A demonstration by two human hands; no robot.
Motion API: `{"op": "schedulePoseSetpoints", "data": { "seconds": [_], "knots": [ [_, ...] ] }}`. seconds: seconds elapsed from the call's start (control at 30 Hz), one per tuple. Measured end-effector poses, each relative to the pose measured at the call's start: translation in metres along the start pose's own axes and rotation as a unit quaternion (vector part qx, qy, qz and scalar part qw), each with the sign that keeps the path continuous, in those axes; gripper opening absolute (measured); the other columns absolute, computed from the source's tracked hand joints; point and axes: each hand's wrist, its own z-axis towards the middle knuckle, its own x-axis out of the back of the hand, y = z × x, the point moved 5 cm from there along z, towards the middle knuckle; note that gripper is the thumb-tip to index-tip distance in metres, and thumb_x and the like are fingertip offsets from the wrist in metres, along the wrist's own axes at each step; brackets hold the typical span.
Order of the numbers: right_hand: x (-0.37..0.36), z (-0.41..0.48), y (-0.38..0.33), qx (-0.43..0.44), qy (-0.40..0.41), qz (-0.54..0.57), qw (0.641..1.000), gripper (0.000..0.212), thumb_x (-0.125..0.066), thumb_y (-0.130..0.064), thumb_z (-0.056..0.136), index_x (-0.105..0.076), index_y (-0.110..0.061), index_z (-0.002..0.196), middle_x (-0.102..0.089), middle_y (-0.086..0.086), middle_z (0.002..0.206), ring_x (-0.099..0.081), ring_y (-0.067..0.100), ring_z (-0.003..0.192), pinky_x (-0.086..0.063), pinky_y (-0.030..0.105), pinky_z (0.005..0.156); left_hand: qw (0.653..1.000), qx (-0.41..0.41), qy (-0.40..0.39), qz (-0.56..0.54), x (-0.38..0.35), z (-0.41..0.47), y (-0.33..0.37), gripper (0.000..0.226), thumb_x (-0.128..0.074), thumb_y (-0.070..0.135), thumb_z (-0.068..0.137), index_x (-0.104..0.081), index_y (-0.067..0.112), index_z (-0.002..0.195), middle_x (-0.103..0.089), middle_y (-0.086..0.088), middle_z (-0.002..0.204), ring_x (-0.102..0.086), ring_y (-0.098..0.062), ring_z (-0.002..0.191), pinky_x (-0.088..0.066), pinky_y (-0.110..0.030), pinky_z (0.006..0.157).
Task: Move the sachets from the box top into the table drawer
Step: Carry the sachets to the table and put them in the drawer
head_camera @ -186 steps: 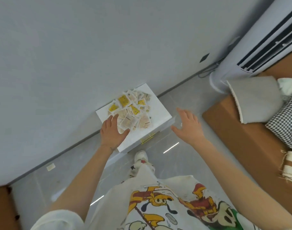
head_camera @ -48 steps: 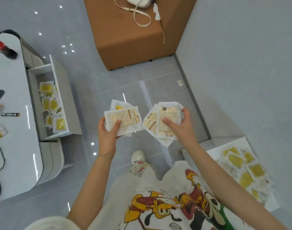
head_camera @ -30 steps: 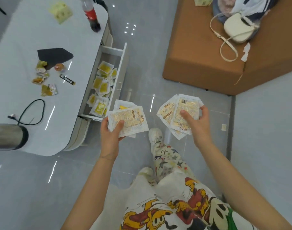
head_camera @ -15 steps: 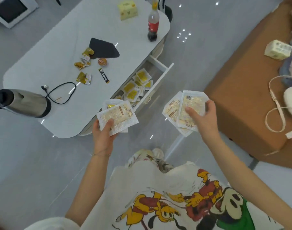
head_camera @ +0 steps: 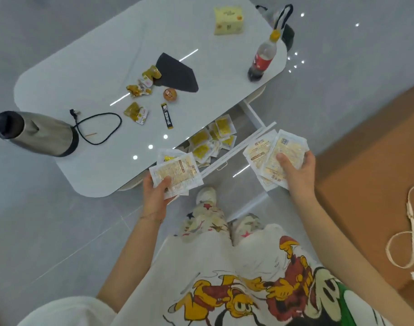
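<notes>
My left hand (head_camera: pixel 155 196) grips a small stack of pale sachets (head_camera: pixel 177 172), held just in front of the white table's near edge. My right hand (head_camera: pixel 297 172) grips a second fan of sachets (head_camera: pixel 269 151), hovering over the front panel of the open table drawer (head_camera: pixel 246 143). Inside the drawer lie several yellow sachets (head_camera: pixel 210 142). The box that the sachets came from is out of view.
The white table (head_camera: pixel 107 57) carries a steel kettle (head_camera: pixel 39 134) with a black cord, snack wrappers, a black cloth (head_camera: pixel 177 74), a cola bottle (head_camera: pixel 263 58) and a yellow tissue pack (head_camera: pixel 228 23). A brown sofa (head_camera: pixel 370 161) stands at the right. My feet are on the grey floor below.
I have turned from the box and walked to the table. Both hands, which picked sachets off the box top, now hold them close to the open drawer.
</notes>
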Motion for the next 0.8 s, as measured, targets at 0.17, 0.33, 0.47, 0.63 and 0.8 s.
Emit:
{"op": "schedulePoseSetpoints", "data": {
  "seconds": [0.17, 0.33, 0.47, 0.63, 0.8],
  "knots": [
    [-0.043, 0.069, 0.017, -0.045, -0.041, -0.030, 0.998, 0.057, -0.068, -0.022, 0.088, -0.038, -0.018, 0.136, -0.058, -0.003, 0.120, -0.063, 0.010, 0.099, -0.054, 0.016, 0.066, 0.998, 0.050, 0.008, 0.033, -0.008, 0.056, -0.016, 0.040, -0.053, -0.001, 0.092, -0.047, 0.017, 0.127, -0.062, -0.003, 0.116, -0.062, -0.020, 0.100, -0.058, -0.040, 0.071],
    [-0.112, 0.165, 0.088, -0.086, -0.099, -0.105, 0.986, 0.050, -0.070, -0.017, 0.087, -0.041, -0.013, 0.127, -0.059, 0.003, 0.119, -0.063, 0.011, 0.099, -0.051, 0.011, 0.059, 0.993, 0.108, 0.048, 0.031, -0.011, 0.143, -0.074, 0.040, -0.054, 0.001, 0.092, -0.045, 0.013, 0.129, -0.061, -0.007, 0.120, -0.061, -0.027, 0.107, -0.056, -0.040, 0.072],
    [-0.190, 0.264, 0.164, -0.088, -0.179, -0.178, 0.964, 0.055, -0.070, -0.018, 0.086, -0.038, -0.015, 0.131, -0.054, -0.003, 0.116, -0.059, 0.014, 0.103, -0.048, 0.013, 0.063, 0.985, 0.139, 0.099, -0.012, -0.018, 0.233, -0.144, 0.034, -0.049, -0.002, 0.095, -0.041, 0.017, 0.122, -0.059, 0.001, 0.106, -0.058, -0.024, 0.100, -0.053, -0.040, 0.071],
    [-0.245, 0.370, 0.241, -0.074, -0.185, -0.237, 0.951, 0.063, -0.071, -0.023, 0.086, -0.037, -0.013, 0.138, -0.052, 0.000, 0.124, -0.054, 0.015, 0.109, -0.045, 0.018, 0.075, 0.976, 0.153, 0.155, -0.025, -0.030, 0.325, -0.224, 0.041, -0.054, 0.004, 0.094, -0.039, 0.021, 0.129, -0.056, -0.006, 0.123, -0.058, -0.022, 0.102, -0.050, -0.040, 0.082],
    [-0.256, 0.412, 0.270, -0.047, -0.168, -0.306, 0.936, 0.063, -0.069, -0.025, 0.087, -0.035, -0.011, 0.138, -0.051, 0.003, 0.128, -0.053, 0.017, 0.111, -0.044, 0.026, 0.087, 0.979, 0.083, 0.179, 0.039, -0.051, 0.358, -0.246, 0.035, -0.059, 0.004, 0.091, -0.045, 0.019, 0.119, -0.057, -0.003, 0.116, -0.056, -0.021, 0.106, -0.047, -0.036, 0.092]
  ]
}}
